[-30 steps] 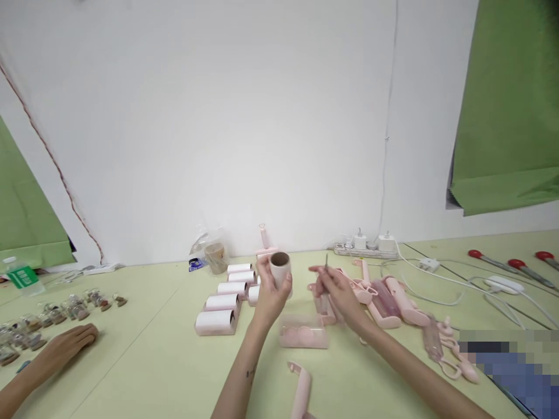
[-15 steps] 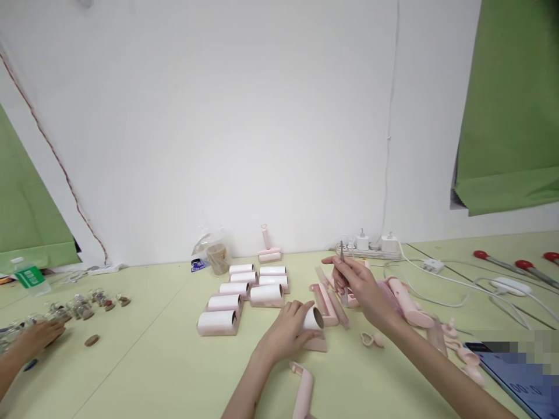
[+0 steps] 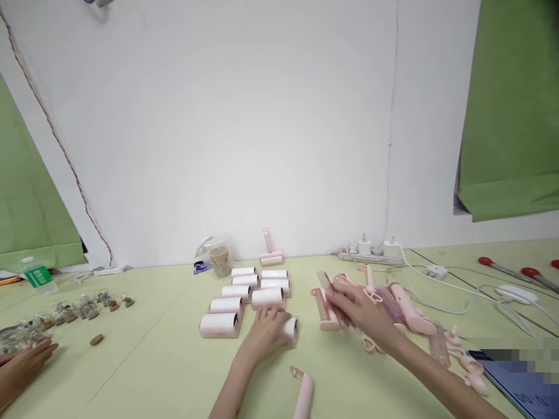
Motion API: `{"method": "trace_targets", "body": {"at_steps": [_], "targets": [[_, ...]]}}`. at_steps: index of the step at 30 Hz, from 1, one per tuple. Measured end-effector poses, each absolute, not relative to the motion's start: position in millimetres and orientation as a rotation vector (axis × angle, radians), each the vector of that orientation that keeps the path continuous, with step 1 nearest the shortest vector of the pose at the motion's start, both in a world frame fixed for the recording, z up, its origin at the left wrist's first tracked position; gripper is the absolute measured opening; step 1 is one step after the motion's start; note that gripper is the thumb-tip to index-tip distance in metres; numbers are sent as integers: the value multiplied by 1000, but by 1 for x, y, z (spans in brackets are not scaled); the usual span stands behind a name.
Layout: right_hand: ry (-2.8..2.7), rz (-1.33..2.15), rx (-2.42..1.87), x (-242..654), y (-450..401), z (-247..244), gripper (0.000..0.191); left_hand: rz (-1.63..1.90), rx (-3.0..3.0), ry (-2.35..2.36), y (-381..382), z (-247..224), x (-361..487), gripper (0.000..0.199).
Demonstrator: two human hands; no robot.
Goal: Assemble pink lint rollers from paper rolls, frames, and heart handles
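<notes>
My left hand (image 3: 269,329) is closed over a white paper roll (image 3: 290,330) in a pink cover, at the front of the group of similar rolls. My right hand (image 3: 356,302) is closed around a thin metal tool (image 3: 329,281), whose exact kind I cannot make out. It is over pink plastic parts, with a pink roller cover (image 3: 323,308) just left of its fingers. A pinkish translucent strip (image 3: 322,278) shows by the fingertips. Toward me lies a pink handle (image 3: 304,396). White rolls in pink covers (image 3: 219,325) stand in two columns left of my hands.
An assembled pink lint roller (image 3: 271,257) stands by the wall, near a tape roll (image 3: 220,261) in a plastic bag. Pink parts (image 3: 408,308), cables, a power strip (image 3: 371,256) and a phone (image 3: 515,384) lie right. Another person's hand (image 3: 32,361) is among small glass bottles at left.
My left hand has shifted left with the white roll toward the other rolls. My right hand has come down to the pink parts, with the thin tool now tilted.
</notes>
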State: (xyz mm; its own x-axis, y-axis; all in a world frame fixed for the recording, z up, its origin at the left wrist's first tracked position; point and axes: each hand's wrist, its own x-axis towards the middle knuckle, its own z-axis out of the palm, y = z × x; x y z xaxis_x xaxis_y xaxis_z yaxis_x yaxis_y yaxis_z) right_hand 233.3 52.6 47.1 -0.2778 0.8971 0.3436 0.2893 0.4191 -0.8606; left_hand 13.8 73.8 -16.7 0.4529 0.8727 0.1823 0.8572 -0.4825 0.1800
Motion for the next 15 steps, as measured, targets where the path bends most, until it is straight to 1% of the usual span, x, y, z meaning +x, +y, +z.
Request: {"method": "trace_targets", "body": {"at_steps": [2,3,5,7,9,10,12,15], "targets": [[-2092,709,-1093,236,40,28,38,443,2555,1774,80,-21,0,41],[-2239,628,-1110,235,32,17,36,467,2516,1867,83,-24,-5,42],[-2477,490,-1141,232,16,-8,27,504,2481,1958,87,-26,-10,51],[-2631,368,-1185,226,4,-29,24,609,2481,1971,84,-24,-7,56],[-2686,307,-1198,221,-1,-42,21,714,2383,1967,73,-18,0,47],[-2680,295,-1186,220,-1,-44,18,728,2284,1926,65,-14,4,44],[-2631,208,-1155,222,1,-44,15,647,2028,1721,43,-9,14,47],[-2599,-155,-1084,231,5,-42,12,561,1709,1296,8,-9,30,45]]}}
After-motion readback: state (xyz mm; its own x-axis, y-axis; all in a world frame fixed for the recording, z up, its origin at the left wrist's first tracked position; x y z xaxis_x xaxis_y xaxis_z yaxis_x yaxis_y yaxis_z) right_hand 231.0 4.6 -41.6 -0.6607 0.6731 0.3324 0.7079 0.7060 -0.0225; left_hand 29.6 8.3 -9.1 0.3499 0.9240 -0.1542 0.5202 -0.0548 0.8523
